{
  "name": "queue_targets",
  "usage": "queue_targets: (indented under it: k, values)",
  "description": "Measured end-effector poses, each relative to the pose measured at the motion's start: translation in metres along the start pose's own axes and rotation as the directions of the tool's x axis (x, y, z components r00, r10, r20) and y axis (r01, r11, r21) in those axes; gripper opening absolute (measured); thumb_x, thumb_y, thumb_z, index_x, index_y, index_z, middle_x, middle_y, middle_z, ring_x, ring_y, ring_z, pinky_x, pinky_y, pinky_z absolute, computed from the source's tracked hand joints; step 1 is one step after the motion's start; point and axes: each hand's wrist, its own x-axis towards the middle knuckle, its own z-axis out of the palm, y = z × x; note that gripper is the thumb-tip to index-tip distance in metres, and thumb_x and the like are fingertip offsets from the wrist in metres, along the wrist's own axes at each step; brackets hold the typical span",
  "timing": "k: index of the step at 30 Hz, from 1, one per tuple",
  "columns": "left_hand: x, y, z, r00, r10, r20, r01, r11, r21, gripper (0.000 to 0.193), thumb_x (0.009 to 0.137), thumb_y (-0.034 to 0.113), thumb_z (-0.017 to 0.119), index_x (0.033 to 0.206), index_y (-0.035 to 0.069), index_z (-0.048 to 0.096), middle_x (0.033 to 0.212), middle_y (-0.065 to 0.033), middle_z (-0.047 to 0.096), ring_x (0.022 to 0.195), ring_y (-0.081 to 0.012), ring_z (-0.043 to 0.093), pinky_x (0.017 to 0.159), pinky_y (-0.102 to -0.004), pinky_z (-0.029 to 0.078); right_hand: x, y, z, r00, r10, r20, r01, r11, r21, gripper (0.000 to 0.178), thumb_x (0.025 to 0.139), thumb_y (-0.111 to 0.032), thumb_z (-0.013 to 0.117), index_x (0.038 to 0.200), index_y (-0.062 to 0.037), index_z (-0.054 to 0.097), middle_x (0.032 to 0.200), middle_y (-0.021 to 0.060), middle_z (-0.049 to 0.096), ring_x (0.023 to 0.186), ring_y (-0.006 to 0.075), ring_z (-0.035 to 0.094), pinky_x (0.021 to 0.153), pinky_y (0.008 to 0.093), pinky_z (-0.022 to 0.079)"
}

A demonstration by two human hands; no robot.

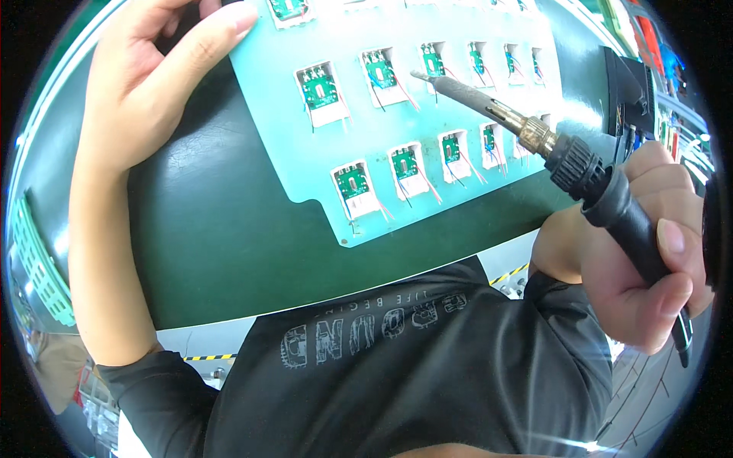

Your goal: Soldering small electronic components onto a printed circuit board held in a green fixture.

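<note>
My right hand [649, 244] is closed around the black handle of a soldering iron [546, 141]. Its metal tip points up and left, in front of the middle row of small green circuit boards. A flat turquoise panel [286, 164] lies tilted on the table, with rows of cut-outs. In each visible cut-out sits a white part with a green circuit board [353, 183], and thin red, blue and black wires stick out. At the upper left, my left hand [164, 65] has its thumb on the panel's left edge; its other fingers are curled and partly cut off by the frame.
The dark green tabletop [206, 229] ends at a pale edge near my body. A green slotted strip [38, 263] stands at the far left. Black equipment [630, 91] is on the right, beyond the panel. Yellow-black tape [210, 357] shows below the table edge.
</note>
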Motion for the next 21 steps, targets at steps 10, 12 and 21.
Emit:
queue_targets:
  k: [10, 12, 21]
  values:
    - [0.004, -0.029, -0.017, 0.979, 0.139, 0.152, -0.16, 0.977, 0.138, 0.041, 0.088, 0.013, 0.051, 0.126, -0.001, 0.051, 0.116, -0.0043, 0.049, 0.082, -0.0094, 0.038, 0.078, -0.0183, 0.032, -0.004, -0.003, -0.001, 0.992, 0.05, 0.12, -0.049, 0.999, -0.009, 0.031, 0.089, -0.028, 0.038, 0.095, -0.0012, 0.052, 0.058, 0.0107, 0.045, 0.046, 0.0152, 0.038, 0.043, 0.0299, 0.029]
    - [0.002, -0.029, -0.016, 0.983, 0.127, 0.134, -0.142, 0.983, 0.115, 0.042, 0.088, 0.013, 0.051, 0.126, -0.002, 0.051, 0.116, -0.0044, 0.049, 0.082, -0.0094, 0.038, 0.078, -0.0183, 0.032, -0.006, -0.003, 0.0, 0.987, 0.053, 0.149, -0.052, 0.999, -0.011, 0.032, 0.09, -0.028, 0.037, 0.098, -0.0015, 0.052, 0.059, 0.0105, 0.045, 0.047, 0.015, 0.038, 0.043, 0.0298, 0.029]
    - [0.003, -0.025, -0.017, 0.99, 0.085, 0.114, -0.099, 0.988, 0.12, 0.041, 0.088, 0.012, 0.051, 0.127, -0.002, 0.05, 0.112, -0.0051, 0.05, 0.084, -0.0094, 0.041, 0.081, -0.0186, 0.032, 0.0, -0.008, 0.019, 0.981, 0.061, 0.186, -0.063, 0.998, 0.005, 0.034, 0.094, -0.031, 0.036, 0.104, -0.0029, 0.051, 0.061, 0.0096, 0.046, 0.048, 0.0145, 0.038, 0.044, 0.0292, 0.028]
